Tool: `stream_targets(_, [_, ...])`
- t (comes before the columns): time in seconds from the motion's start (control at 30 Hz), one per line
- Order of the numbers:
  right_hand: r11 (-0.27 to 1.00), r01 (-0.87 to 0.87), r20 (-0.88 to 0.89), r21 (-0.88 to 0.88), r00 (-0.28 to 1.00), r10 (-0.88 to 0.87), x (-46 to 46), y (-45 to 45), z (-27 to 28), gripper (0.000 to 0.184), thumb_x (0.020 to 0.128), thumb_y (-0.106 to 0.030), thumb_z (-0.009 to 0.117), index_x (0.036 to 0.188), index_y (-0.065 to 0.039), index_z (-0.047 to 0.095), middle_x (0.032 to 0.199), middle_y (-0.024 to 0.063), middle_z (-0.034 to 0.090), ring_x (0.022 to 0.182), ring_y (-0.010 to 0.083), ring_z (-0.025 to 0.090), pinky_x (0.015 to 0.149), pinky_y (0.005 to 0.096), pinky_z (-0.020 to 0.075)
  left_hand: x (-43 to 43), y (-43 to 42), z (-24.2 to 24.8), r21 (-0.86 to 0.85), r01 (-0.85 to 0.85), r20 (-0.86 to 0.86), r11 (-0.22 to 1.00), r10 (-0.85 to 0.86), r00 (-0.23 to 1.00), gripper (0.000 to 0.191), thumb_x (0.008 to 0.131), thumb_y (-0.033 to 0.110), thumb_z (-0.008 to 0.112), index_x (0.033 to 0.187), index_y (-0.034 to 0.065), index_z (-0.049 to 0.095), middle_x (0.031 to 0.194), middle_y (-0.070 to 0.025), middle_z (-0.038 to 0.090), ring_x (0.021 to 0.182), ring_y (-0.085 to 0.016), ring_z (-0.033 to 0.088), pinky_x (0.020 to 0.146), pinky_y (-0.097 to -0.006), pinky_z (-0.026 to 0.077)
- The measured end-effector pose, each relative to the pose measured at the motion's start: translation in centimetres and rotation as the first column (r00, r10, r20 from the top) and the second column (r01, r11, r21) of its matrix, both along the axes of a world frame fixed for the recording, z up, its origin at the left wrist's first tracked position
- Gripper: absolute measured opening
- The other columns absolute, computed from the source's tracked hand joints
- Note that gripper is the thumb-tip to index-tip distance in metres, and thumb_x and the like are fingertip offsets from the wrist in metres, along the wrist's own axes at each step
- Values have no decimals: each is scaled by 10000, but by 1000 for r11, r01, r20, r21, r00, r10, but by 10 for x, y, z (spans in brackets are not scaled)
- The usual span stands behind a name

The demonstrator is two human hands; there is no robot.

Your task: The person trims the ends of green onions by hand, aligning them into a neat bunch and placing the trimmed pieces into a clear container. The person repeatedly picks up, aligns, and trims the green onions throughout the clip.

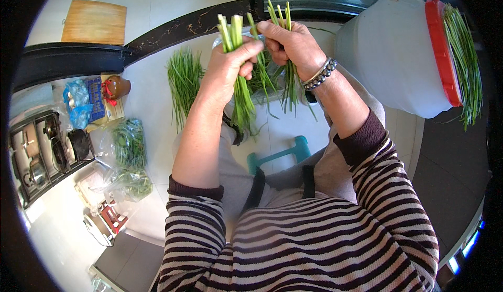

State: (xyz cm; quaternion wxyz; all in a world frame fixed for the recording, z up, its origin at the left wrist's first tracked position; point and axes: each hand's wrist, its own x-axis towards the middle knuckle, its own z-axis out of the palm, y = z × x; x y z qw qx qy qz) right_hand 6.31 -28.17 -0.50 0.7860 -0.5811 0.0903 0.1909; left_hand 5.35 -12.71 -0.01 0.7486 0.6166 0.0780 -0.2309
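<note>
My left hand grips a thick bunch of garlic chives, pale stem ends up and green leaves hanging down. Close beside it, my right hand holds a thinner bunch of chives. Between the two hands a few stalks slant down, their upper ends at the right thumb and fingertips. Below and behind the hands, more loose greens lie on clear plastic, partly hidden by the hands. A pile of chives rests on the floor to the left of my left forearm.
At right stands a large white plastic barrel with a red lid; chives lie on top. Plastic bags of greens, a brown jar and a blue basket are at left. A teal stool shows between my legs.
</note>
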Motion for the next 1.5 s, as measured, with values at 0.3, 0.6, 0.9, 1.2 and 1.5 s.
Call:
stream_targets(0.3, [982, -141, 106, -129, 982, 155, -6, 6, 4, 147, 796, -192, 660, 803, -48, 632, 521, -34, 465, 418, 45, 378, 385, 208, 269, 6, 10, -5, -88, -172, 19, 981, 175, 984, 195, 777, 204, 660, 844, 34, 590, 647, 4, 494, 476, -56, 395, 466, -233, 361])
stream_targets(0.6, [963, -237, -73, 125, 966, 247, -2, -1, 4, 119, 804, -163, 618, 755, -57, 594, 504, -32, 434, 405, 49, 349, 377, 212, 244, 3, 9, 1, -81, -180, 4, 980, 180, 984, 177, 757, 175, 645, 831, 41, 556, 645, -5, 486, 480, -57, 401, 471, -229, 361])
stream_targets(0.9, [996, -83, 41, 36, 996, 81, -2, 8, -2, 105, 804, -134, 589, 769, -36, 592, 513, -17, 448, 416, 60, 370, 377, 214, 265, 1, 4, 2, -59, -245, 172, 968, 251, 953, 122, 773, 132, 617, 791, 64, 517, 623, 1, 443, 499, -81, 379, 512, -245, 360])
stream_targets(1.2, [961, 109, -124, 253, 989, -79, 10, -6, -12, 153, 884, -186, 518, 795, -61, 515, 541, -65, 354, 433, 44, 299, 424, 208, 251, 4, 11, 5, -224, -494, 284, 840, 542, 791, 139, 789, 119, 627, 829, 68, 504, 634, -9, 463, 481, -79, 383, 495, -267, 360])
stream_targets(1.5, [611, -187, -28, 769, 945, 325, 15, -29, 1, 178, 948, -195, 392, 878, -52, 473, 581, -78, 339, 430, 17, 263, 418, 186, 252, 9, 27, -3, -110, -185, 39, 976, 191, 981, 143, 817, 164, 568, 903, 67, 506, 845, -95, 601, 482, -56, 365, 481, -212, 354])
